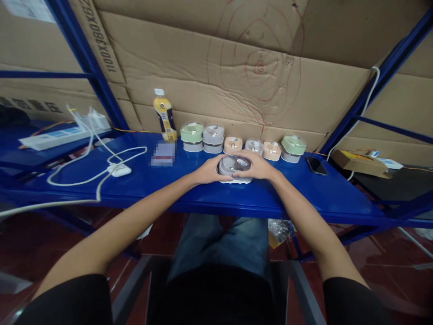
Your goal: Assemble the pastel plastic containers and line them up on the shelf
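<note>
A grey lidded food container (232,164) with a clear cover sits near the front edge of the blue table (189,194), a white piece under its base. Around its left side curves my left hand (211,170), fingers against the wall. My right hand (255,165) wraps the right side, its thumb along the front and its fingers over the back. Behind them stand more containers in a row: green (192,133) and grey (213,135) stacked ones, peach (233,144), small grey (253,146), another peach (272,150) and green (293,145).
A yellow-labelled bottle (165,115) stands at the back left, beside a blurred-out card (163,153). White cables and a plug (120,169) lie to the left, near a power strip (57,137). On the right are a phone (316,165) and an open cardboard box (360,163).
</note>
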Action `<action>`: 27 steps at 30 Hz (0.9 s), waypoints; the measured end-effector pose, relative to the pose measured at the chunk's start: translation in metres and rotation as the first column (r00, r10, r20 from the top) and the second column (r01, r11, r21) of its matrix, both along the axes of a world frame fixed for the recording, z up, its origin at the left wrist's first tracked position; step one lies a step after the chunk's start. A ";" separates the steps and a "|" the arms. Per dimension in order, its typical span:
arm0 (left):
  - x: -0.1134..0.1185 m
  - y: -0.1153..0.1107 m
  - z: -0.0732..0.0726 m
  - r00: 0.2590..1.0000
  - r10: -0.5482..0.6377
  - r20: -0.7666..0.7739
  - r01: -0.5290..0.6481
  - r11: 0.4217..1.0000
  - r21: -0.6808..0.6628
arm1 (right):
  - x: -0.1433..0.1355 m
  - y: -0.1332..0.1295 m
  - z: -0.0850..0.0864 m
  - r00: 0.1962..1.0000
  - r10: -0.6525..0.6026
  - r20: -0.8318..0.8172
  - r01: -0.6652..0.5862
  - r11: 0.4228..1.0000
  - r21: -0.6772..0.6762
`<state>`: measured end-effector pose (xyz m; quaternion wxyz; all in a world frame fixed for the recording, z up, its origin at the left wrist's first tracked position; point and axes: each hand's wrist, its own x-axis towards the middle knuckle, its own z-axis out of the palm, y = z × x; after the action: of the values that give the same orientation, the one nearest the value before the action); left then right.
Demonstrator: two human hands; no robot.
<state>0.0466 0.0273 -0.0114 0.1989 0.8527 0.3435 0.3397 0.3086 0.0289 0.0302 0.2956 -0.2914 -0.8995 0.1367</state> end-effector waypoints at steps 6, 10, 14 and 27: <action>0.000 0.001 -0.003 1.000 0.005 0.022 -0.005 1.000 -0.015 | -0.004 0.004 -0.002 0.999 0.033 0.033 -0.034 0.999 0.027; -0.001 0.002 -0.006 1.000 -0.001 0.007 0.001 1.000 0.004 | -0.006 0.007 -0.005 0.999 0.039 0.033 -0.039 0.999 0.000; -0.002 0.002 -0.007 1.000 -0.005 -0.022 0.005 1.000 0.015 | -0.002 0.006 -0.008 0.998 0.033 0.046 -0.031 0.999 -0.034; -0.016 0.009 -0.005 0.998 -0.006 -0.058 0.003 0.999 -0.046 | 0.011 0.001 -0.018 0.989 -0.049 0.143 0.057 0.997 -0.056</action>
<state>0.0303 0.0362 -0.0167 0.2089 0.8582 0.3550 0.3063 0.3197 0.0302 0.0124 0.2259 -0.3328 -0.9056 0.1346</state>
